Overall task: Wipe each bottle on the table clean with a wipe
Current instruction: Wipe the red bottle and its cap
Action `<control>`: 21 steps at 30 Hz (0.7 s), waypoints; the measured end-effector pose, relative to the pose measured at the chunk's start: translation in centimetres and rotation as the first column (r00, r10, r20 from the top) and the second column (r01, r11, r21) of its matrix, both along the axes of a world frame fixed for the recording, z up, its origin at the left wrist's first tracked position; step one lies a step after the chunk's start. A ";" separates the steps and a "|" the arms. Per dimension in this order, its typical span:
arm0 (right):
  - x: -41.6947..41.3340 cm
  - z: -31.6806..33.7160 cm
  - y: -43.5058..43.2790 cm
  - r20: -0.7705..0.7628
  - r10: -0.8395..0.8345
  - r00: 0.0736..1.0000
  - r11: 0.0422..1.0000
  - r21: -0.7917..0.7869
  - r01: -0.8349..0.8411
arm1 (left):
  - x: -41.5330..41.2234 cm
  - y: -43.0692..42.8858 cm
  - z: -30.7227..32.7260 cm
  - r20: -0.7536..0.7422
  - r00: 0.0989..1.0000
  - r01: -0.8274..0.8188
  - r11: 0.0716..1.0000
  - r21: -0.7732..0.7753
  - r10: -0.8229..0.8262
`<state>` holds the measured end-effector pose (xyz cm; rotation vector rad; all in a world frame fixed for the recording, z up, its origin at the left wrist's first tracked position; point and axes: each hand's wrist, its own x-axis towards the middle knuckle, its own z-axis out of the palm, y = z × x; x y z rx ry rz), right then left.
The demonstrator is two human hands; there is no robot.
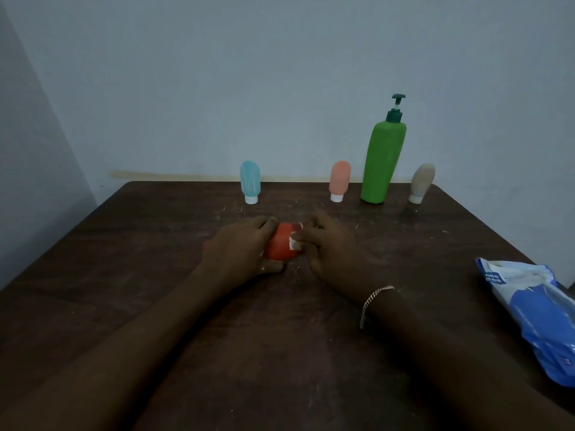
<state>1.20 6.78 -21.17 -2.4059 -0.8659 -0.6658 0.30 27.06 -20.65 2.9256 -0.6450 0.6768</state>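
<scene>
- The left hand (245, 247) wraps its curled fingers around the orange-red plastic bottle (280, 244), which lies on its side low over the middle of the dark wooden table (155, 275). This grip likely steadies the bottle while it is rubbed.
- The right hand (326, 244) pinches a small folded white wipe (295, 243) in bent fingers and presses it to the bottle's right-facing side, so the wiping falls to this hand.
- A translucent blue squeeze tube (250, 181), a pink squeeze tube (340, 180), a tall green pump bottle (384, 163) and a beige squeeze tube (421, 181) stand upright in a row at the far edge. They are well apart from the hands, probably waiting their turn.
- A blue-and-white soft wipe packet (535, 318) lies at the table's right edge, on the wiping hand's side and handy for a fresh sheet.
</scene>
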 end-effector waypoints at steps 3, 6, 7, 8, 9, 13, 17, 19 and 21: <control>0.4 0.7 0.3 0.028 -0.065 0.997 0.994 0.089 0.062 | -0.3 -0.2 -0.2 0.112 0.992 0.044 0.990 0.132 -0.059; 1.0 1.1 0.0 -0.028 -0.138 0.990 0.983 0.120 0.141 | -0.3 -0.2 -0.3 0.203 0.969 0.089 0.965 0.245 -0.141; 1.3 1.3 -0.4 -0.067 -0.133 0.989 0.982 0.123 0.141 | -0.2 -0.2 -0.4 0.219 0.961 0.109 0.957 0.270 -0.171; 1.6 1.5 -0.9 -0.140 -0.100 0.985 0.984 0.132 0.119 | -0.1 -0.2 -0.4 0.225 0.954 0.132 0.951 0.279 -0.198; 1.9 1.8 -1.6 -0.253 -0.033 0.967 0.984 0.163 0.076 | -0.1 -0.2 -0.5 0.224 0.950 0.154 0.950 0.273 -0.219; 2.1 2.2 -3.2 -0.635 0.398 0.662 0.815 0.575 0.062 | -0.7 0.0 -0.2 0.204 0.943 0.229 0.957 0.176 -0.263; 1.6 2.1 -3.3 -0.530 0.734 0.426 0.528 0.839 0.133 | -1.1 -0.4 0.7 0.068 0.957 0.287 0.953 -0.102 -0.281; 1.5 2.0 -3.0 -0.457 0.806 0.377 0.439 0.888 0.138 | -1.3 -0.5 0.9 0.000 0.955 0.287 0.927 -0.243 -0.296; 1.4 1.9 -2.4 -0.408 0.841 0.355 0.378 0.913 0.154 | -1.5 -0.7 1.0 -0.006 0.945 0.303 0.887 -0.349 -0.326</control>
